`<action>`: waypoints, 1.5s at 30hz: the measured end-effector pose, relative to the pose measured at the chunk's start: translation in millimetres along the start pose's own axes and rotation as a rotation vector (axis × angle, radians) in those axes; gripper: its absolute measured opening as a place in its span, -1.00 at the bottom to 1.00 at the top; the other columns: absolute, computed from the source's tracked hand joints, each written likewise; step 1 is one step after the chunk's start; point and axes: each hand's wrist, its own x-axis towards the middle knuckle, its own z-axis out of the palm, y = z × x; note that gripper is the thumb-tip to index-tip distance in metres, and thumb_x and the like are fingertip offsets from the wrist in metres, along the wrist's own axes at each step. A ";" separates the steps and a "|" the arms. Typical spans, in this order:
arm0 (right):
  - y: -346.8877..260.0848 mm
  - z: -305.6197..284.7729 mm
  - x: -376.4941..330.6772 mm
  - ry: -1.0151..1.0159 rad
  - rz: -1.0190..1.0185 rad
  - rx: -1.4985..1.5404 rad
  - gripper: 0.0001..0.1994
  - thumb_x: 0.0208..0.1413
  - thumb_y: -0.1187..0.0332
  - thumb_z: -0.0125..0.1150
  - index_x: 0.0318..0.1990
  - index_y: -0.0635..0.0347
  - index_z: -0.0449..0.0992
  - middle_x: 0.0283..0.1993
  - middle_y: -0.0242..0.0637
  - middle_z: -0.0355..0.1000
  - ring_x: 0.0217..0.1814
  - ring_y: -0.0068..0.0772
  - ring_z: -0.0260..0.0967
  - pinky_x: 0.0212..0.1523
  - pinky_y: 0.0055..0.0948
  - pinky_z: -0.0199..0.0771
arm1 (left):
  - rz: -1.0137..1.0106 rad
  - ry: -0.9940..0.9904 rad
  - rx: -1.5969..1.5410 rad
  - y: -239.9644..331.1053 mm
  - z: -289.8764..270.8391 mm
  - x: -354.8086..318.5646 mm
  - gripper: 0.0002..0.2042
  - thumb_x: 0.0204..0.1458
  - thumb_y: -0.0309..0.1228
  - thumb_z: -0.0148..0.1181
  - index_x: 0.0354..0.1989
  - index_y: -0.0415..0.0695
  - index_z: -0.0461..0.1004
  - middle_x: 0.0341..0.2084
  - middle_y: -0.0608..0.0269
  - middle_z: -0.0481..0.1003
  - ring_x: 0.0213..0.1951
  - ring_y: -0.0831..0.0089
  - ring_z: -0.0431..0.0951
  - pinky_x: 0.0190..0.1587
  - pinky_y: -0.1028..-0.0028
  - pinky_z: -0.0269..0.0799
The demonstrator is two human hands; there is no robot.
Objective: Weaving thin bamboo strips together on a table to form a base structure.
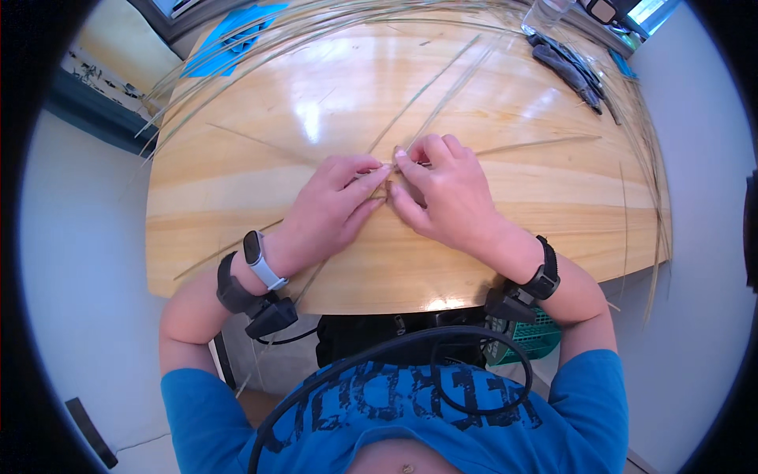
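Thin tan-green plant strips [424,93] cross one another near the middle of the wooden table and fan out from between my hands. My left hand [339,197] is closed at the crossing, thumb and fingers pinching strips there. Close against it, my right hand [450,186] pinches the same crossing from the right, its fingers bent. One strip [545,143] runs out past my right hand, while another [225,251] slants out beneath my left wrist. The fingertips largely hide the crossing, so how the strips are interlaced there cannot be made out.
Long loose strips [347,30] curve along the far edge of the table [229,197], with more [649,174] down its right edge. Blue sheet material [217,49] lies far left. At far right are dark grey tool-like objects [567,75] and a clear container [545,14].
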 end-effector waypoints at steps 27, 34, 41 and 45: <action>29.6 -20.6 0.8 -0.090 0.177 0.248 -0.66 0.00 0.36 0.24 -0.02 0.21 0.62 -0.19 -0.10 0.43 -0.10 -0.07 0.38 -0.06 -0.22 0.42 | 0.131 -0.127 0.243 6.8 -0.4 5.4 -0.61 0.02 -0.57 0.24 0.08 -0.29 0.50 0.18 0.18 0.44 0.03 0.14 0.44 0.09 0.28 0.43; 75.8 -45.8 -11.2 -0.047 0.253 0.072 -0.71 0.01 0.29 0.20 -0.12 0.17 0.63 -0.22 -0.03 0.45 -0.07 -0.01 0.40 -0.04 -0.15 0.44 | 0.105 -0.169 0.258 9.9 -0.7 6.6 -0.61 0.05 -0.58 0.21 0.11 -0.29 0.48 0.20 0.17 0.43 0.04 0.14 0.42 0.07 0.30 0.43; 191.6 -126.6 -36.1 -0.181 0.810 -0.026 -0.66 0.07 0.22 0.23 -0.07 0.23 0.62 -0.17 -0.03 0.58 -0.13 -0.21 0.55 -0.09 -0.30 0.51 | 0.105 -0.173 0.253 14.3 -3.1 9.3 -0.63 0.07 -0.60 0.20 0.10 -0.33 0.48 0.20 0.15 0.42 0.02 0.12 0.41 0.06 0.30 0.44; 297.7 -182.0 -91.3 0.106 0.948 -0.359 -0.66 0.06 0.21 0.17 -0.03 0.10 0.62 -0.06 -0.03 0.56 0.03 0.00 0.50 0.02 -0.16 0.50 | 0.113 -0.163 0.220 14.6 -1.4 11.6 -0.64 0.08 -0.60 0.19 0.09 -0.34 0.48 0.21 0.14 0.42 0.02 0.12 0.41 0.05 0.31 0.44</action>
